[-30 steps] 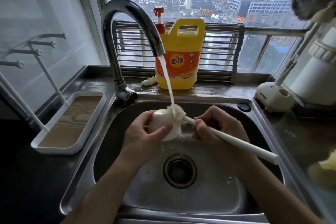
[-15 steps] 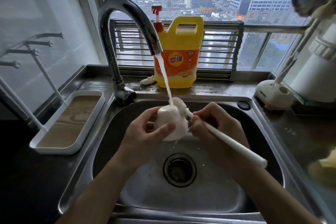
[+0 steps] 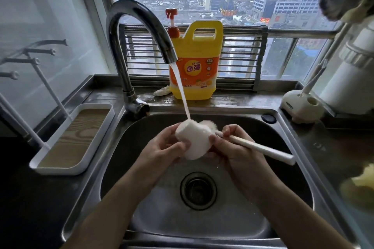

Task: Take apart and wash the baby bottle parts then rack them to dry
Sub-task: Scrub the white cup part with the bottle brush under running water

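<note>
Steel sink (image 3: 222, 110) under a city-view window (image 3: 253, 4): your 2 hands meet over the basin. Your left hand (image 3: 159, 147) grips the white bottle part (image 3: 195, 141) beneath the running stream from the faucet (image 3: 137, 18); your right hand (image 3: 234, 153), curled around the brush (image 3: 263, 149), holds its bristled head just behind that part.

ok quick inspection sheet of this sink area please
surface: steel sink, wet; tap running
job's things: white bottle part under the stream, brush against it; drying rack at left
clutter: yellow soap jug behind the sink; brush holder at right
grippers: left hand holds the bottle part; right hand grips the brush
cables: nothing seen
surroundings: window, city outside
</note>
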